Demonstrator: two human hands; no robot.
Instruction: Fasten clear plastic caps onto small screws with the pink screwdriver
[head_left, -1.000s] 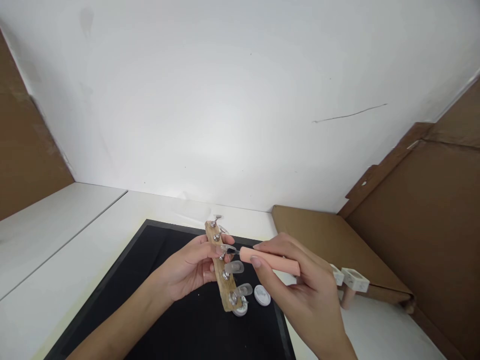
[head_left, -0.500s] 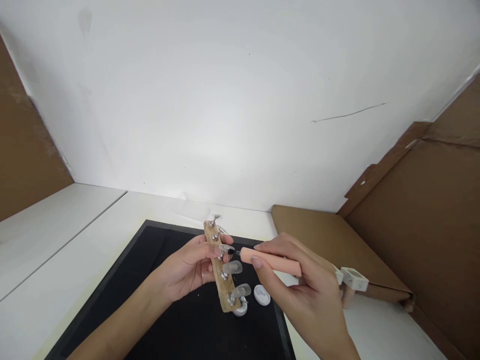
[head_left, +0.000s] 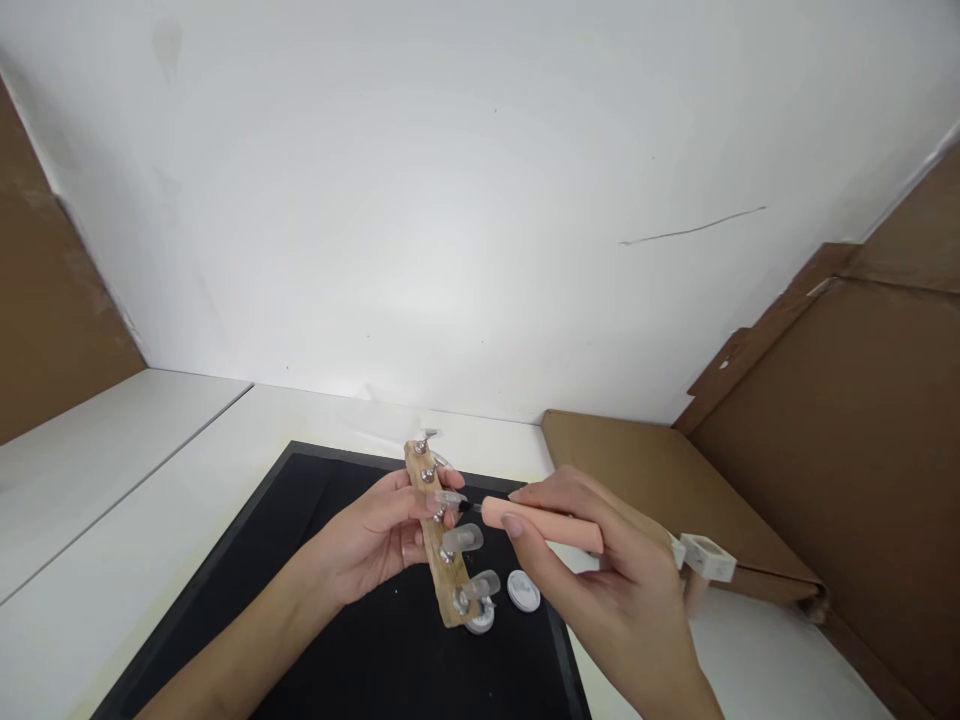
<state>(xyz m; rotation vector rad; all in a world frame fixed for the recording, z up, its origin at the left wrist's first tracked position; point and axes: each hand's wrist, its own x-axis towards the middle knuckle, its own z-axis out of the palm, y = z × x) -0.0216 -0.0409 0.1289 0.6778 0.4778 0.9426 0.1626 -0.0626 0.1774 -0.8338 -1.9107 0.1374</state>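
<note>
My left hand point(head_left: 375, 535) is wrapped round a narrow wooden bar point(head_left: 441, 575) carrying several small metal stands. Clear nail-shaped tips sit on the stands; two of them, a middle tip point(head_left: 462, 538) and a lower tip point(head_left: 481, 584), point right. The left thumb rests by another clear tip point(head_left: 448, 497). My right hand point(head_left: 622, 570) pinches a peach-coloured brush handle point(head_left: 544, 522) lying almost level. Its dark bristles point(head_left: 466, 506) are at the end of the tip beside my left thumb; whether they touch is too small to tell.
Below the bar lies a black mat point(head_left: 360, 650) with a round white lid point(head_left: 523, 591) and a small white pot point(head_left: 481, 618). Behind my right hand are a cardboard box point(head_left: 622, 450) and a white square-topped item point(head_left: 707, 558). A white wall point(head_left: 420, 200) stands ahead.
The wooden bar and its tips have shifted very slightly left in view. Both hands keep their holds, and the brush stays at the same tip.
</note>
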